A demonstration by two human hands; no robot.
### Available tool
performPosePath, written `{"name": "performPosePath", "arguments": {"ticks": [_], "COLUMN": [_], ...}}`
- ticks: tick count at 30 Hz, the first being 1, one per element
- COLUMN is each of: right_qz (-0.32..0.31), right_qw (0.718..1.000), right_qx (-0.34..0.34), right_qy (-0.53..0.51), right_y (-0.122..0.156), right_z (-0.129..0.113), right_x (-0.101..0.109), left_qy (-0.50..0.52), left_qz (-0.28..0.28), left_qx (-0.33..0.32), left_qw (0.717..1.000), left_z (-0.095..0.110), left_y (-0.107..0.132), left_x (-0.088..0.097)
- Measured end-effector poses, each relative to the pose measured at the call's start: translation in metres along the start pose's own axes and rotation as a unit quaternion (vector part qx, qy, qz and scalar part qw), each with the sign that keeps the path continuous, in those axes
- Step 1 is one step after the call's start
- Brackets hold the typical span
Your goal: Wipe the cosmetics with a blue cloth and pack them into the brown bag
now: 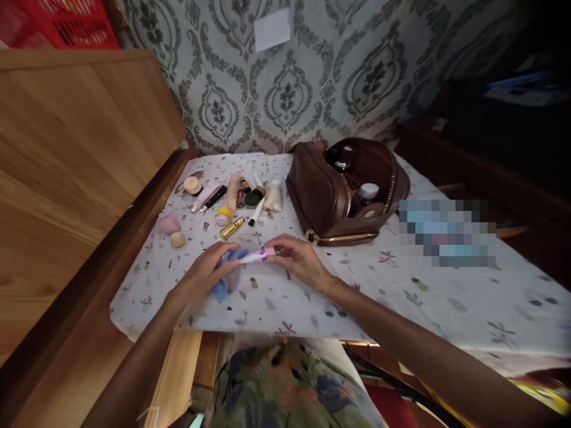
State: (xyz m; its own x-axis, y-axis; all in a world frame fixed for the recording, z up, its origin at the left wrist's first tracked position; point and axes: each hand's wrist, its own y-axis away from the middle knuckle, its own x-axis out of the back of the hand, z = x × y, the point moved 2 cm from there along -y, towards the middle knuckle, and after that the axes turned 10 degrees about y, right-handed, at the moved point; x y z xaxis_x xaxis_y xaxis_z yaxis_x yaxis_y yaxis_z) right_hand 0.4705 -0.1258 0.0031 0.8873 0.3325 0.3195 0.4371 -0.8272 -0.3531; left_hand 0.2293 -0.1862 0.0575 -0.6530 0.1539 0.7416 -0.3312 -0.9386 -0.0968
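A small white tube with pink and purple marks [257,255] is held level between my two hands, low over the table's front half. My left hand [209,267] is closed on a blue cloth [232,255], which wraps the tube's left end and hangs below the fingers. At the other end, my right hand [298,260] pinches the tube between thumb and fingers. Just beyond lies a gold lipstick-like tube [232,227]. A jar with a yellow lid [223,216] and a brush with a white handle [257,212] are close to it.
An unzipped brown leather bag [319,190] with bottles inside stands back right. Several cosmetics, including a cream tube [273,196], cluster at the back left. A pink sponge [169,224] lies near the left edge. A wooden cabinet [84,131] borders the left; a blurred bluish item [446,232] lies right.
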Motion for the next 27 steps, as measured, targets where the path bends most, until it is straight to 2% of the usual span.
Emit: {"name": "performPosePath", "arguments": {"ticks": [4, 7, 9, 11, 17, 23, 27], "right_qz": [0.017, -0.005, -0.021, -0.030, -0.056, -0.092, -0.081], "right_qw": [0.997, 0.996, 0.996, 0.997, 0.997, 0.992, 0.988], "right_qx": [-0.063, -0.072, -0.069, -0.059, 0.043, -0.062, -0.122], "right_qy": [-0.046, -0.052, -0.050, -0.047, 0.004, -0.054, -0.046], "right_y": [-0.002, -0.003, -0.004, -0.005, -0.004, 0.000, -0.001], "right_z": [0.010, 0.012, 0.010, 0.007, -0.004, 0.004, 0.007], "right_x": [-0.001, -0.001, 0.001, 0.005, 0.016, 0.007, 0.001], "left_qy": [-0.013, 0.015, 0.046, 0.071, 0.134, 0.149, 0.162], "left_qz": [0.031, 0.069, 0.074, 0.073, 0.060, 0.074, 0.087], "left_qx": [-0.018, -0.034, -0.043, -0.043, -0.021, -0.037, -0.051], "left_qw": [0.999, 0.997, 0.995, 0.994, 0.989, 0.985, 0.982], "left_z": [-0.008, -0.021, -0.027, -0.029, -0.028, -0.028, -0.026], "left_y": [0.005, 0.004, 0.002, 0.001, 0.001, 0.003, 0.003], "left_x": [-0.020, -0.028, -0.028, -0.025, -0.021, -0.024, -0.025]}}
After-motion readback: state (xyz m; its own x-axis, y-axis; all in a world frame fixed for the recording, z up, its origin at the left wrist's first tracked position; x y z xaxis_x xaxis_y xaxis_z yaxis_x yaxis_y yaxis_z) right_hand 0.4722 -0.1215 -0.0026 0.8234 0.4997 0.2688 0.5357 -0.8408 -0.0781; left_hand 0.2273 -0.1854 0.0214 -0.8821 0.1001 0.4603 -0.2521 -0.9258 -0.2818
